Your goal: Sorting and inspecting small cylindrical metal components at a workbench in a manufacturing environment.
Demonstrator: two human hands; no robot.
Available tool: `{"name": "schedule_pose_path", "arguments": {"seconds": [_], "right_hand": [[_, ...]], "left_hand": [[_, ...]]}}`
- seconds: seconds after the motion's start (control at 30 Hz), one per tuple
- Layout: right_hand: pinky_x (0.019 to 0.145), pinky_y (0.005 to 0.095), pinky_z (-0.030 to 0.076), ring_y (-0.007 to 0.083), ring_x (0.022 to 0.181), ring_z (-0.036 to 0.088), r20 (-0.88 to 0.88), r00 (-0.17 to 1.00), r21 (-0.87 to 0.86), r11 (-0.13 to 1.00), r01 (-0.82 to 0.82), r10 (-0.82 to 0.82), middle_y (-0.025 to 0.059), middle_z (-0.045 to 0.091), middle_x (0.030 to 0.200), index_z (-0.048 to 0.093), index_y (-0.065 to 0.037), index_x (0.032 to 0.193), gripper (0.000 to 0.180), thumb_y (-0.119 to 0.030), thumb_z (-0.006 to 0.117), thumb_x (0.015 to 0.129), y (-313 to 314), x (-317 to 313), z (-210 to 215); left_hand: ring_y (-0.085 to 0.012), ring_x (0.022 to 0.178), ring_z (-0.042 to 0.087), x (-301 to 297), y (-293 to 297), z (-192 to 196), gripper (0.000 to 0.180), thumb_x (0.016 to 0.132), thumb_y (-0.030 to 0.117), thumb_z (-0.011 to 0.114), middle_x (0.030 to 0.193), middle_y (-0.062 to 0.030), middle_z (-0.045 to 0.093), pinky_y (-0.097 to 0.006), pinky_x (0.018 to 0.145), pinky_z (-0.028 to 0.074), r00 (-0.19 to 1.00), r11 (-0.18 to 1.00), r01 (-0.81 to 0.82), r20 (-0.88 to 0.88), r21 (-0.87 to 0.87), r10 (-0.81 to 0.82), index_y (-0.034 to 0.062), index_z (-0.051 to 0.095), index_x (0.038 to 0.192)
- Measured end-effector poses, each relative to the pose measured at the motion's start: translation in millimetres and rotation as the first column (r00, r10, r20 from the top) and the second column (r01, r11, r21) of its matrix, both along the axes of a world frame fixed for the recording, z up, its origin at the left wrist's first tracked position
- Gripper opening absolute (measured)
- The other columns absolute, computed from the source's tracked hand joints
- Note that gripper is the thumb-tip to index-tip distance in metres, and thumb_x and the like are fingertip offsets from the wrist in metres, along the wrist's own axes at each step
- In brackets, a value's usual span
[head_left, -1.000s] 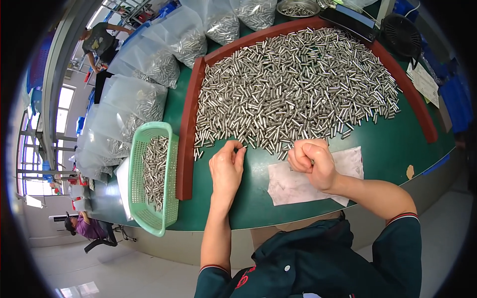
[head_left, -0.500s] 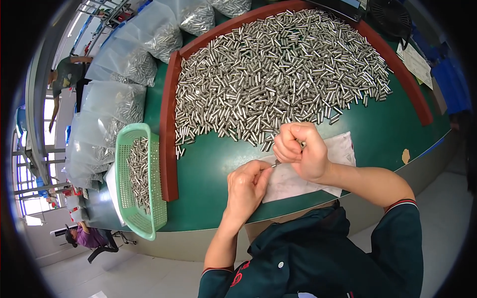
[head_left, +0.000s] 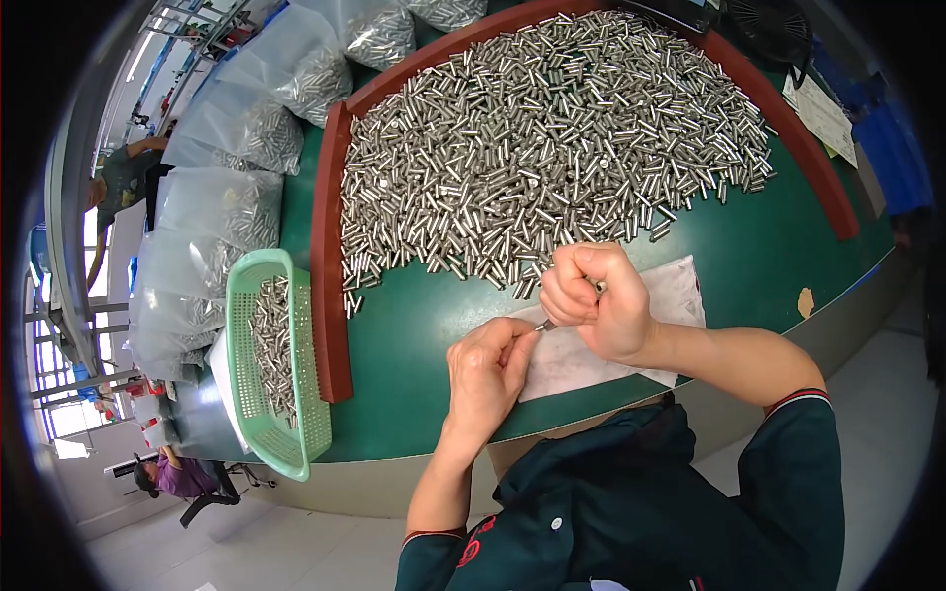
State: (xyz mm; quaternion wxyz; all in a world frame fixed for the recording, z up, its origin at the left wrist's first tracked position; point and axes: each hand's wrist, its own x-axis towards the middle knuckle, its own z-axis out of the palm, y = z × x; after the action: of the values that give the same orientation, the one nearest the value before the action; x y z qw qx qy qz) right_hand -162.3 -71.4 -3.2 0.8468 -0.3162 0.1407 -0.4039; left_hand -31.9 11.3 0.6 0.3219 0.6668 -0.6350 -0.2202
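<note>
My left hand [head_left: 483, 364] is closed in a pinch, thumb and forefinger on a small metal pin [head_left: 544, 326] whose end juts toward my right hand. My right hand [head_left: 603, 300] is curled into a fist just above and to the right, over a white cloth [head_left: 567, 364]. A small roundish end shows inside that fist, but the rest of what it holds is hidden by the fingers. Beyond both hands spreads a large heap of short shiny metal pins [head_left: 532, 148] on the green tabletop [head_left: 414, 325].
Red-brown rails [head_left: 332, 246] border the heap. A light green plastic basket [head_left: 313, 424] partly filled with pins stands at the left. Clear bags of pins [head_left: 222, 207] line the far left. A fan [head_left: 769, 34] and papers [head_left: 823, 118] sit at the back right. Two people are in the left background.
The whole view has shifted slightly. Both hands keep almost the same pose, with slightly more of the pin showing between them.
</note>
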Motion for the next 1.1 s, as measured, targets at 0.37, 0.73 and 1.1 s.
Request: {"name": "schedule_pose_path", "arguments": {"seconds": [0.37, 0.73, 1.1], "right_hand": [[0.039, 0.0246, 0.017, 0.0078, 0.038, 0.019, -0.028, 1.0, -0.051, 0.999, 0.003, -0.005, -0.002, 0.026, 0.041, 0.029, -0.01, 0.049, 0.033, -0.021, 0.034, 0.08, 1, 2, 1], [0.04, 0.024, 0.017, 0.0076, 0.04, 0.02, -0.064, 0.998, -0.089, 0.996, 0.0, -0.006, -0.0023, 0.026, 0.042, 0.028, -0.009, 0.049, 0.034, -0.02, 0.033, 0.081, 5, 2, 1], [0.042, 0.0239, 0.019, 0.0081, 0.043, 0.021, -0.163, 0.985, -0.216, 0.976, 0.023, -0.059, -0.0025, 0.025, 0.045, 0.027, -0.009, 0.05, 0.032, -0.018, 0.036, 0.079, 13, 9, 3]], "left_hand": [[-0.0207, 0.044, 0.044, 1, 0, -1, 0.01, 0.067, 0.002, 0.065, 0.053, -0.0078, 0.048, -0.031, 0.043, 0.036, 1.0, 1.0, 0.009, 0.015, -0.01, -0.009, 0.002, 0.055, 0.07], [-0.0217, 0.046, 0.047, 1, 1, -3, 0.008, 0.067, 0.002, 0.065, 0.056, -0.0087, 0.051, -0.031, 0.044, 0.038, 1.0, 1.0, 0.012, -0.009, -0.013, -0.012, 0.0018, 0.056, 0.069], [-0.0232, 0.048, 0.051, 1, -2, 2, 0.007, 0.069, 0.002, 0.063, 0.058, -0.0105, 0.054, -0.031, 0.045, 0.039, 0.999, 1.0, 0.02, -0.033, -0.014, -0.02, 0.0007, 0.057, 0.069]]}}
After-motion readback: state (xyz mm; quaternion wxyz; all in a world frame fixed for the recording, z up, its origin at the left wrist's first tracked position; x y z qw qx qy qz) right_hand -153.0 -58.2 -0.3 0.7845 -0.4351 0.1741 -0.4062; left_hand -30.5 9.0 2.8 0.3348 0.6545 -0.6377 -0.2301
